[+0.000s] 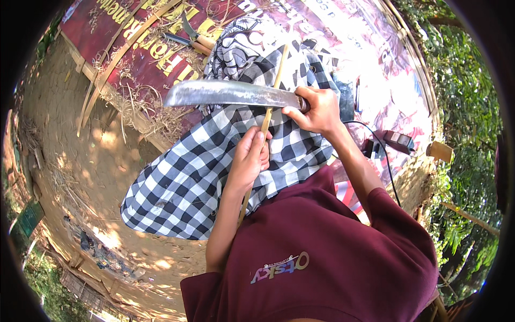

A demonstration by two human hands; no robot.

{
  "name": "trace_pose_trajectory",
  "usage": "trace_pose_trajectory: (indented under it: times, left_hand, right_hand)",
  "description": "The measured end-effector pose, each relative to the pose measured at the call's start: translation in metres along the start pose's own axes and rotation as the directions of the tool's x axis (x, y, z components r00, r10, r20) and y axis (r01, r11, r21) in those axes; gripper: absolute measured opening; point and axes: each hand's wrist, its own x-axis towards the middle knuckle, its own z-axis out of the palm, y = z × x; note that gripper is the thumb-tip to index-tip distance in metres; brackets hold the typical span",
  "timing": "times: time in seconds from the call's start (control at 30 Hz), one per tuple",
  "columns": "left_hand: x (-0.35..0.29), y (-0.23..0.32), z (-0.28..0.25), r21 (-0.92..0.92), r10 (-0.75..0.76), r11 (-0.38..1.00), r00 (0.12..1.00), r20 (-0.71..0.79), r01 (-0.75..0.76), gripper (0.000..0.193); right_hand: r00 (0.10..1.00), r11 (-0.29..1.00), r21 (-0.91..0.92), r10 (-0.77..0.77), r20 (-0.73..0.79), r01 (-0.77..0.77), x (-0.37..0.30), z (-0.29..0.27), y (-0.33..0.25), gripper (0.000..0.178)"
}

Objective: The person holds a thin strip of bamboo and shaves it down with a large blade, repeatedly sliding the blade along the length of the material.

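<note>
My right hand (321,111) is closed around the short handle of a machete (230,93), whose broad, worn steel blade points left. Below the blade, my left hand (251,157) grips a thin bamboo strip (281,67) between thumb and fingers. The strip slants from near my shirt up past the far side of the machete, and the blade crosses over it; whether the edge touches it I cannot tell. Black-and-white checked cloth (182,177) covers my lap under both hands, with a patterned cloth (238,45) at its far end.
Two wooden-handled blades (201,44) lie beyond the cloth at the left. Curly shavings (140,102) and long bamboo strips (115,61) cover part of a printed red sheet (88,24). At the right are a dark flat object (347,99), a black cable (387,161) and a dark box (398,140).
</note>
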Motion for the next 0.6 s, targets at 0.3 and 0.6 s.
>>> trace_pose_trajectory:
  times: [0.3,0.6]
  left_hand:
    - [0.048,-0.017,0.002,0.284,0.046,0.959,0.988,-0.147,-0.002,0.036]
    - [0.044,-0.016,0.009,0.122,-0.051,0.99,0.979,-0.198,0.077,0.032]
  right_hand:
    - [0.973,0.977,-0.211,0.011,0.23,0.039,0.009,0.005,0.013,0.059]
    - [0.974,0.977,-0.215,0.043,0.221,0.006,0.011,0.019,0.013,0.061]
